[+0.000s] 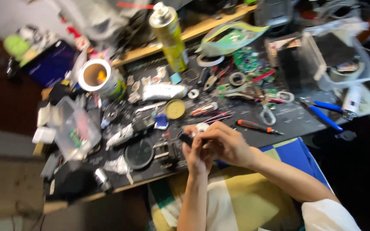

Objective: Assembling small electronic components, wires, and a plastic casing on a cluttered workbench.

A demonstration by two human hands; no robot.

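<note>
Seemingly mid-fitting: left hand (195, 157) and right hand (224, 144) both pinch a small dark part (186, 138) above the cluttered bench (287, 122); steady fingertip alignment follows.

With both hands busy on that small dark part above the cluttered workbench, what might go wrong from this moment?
1. The small dark part, pinched between the left hand and right hand at the bench edge, may slip and fall to the lap or floor.
2. The orange-handled screwdriver lies close to the right forearm; a nudge might roll it off.
3. The tall yellow spray can stands amid clutter; reaching past it might tip it over.
</note>
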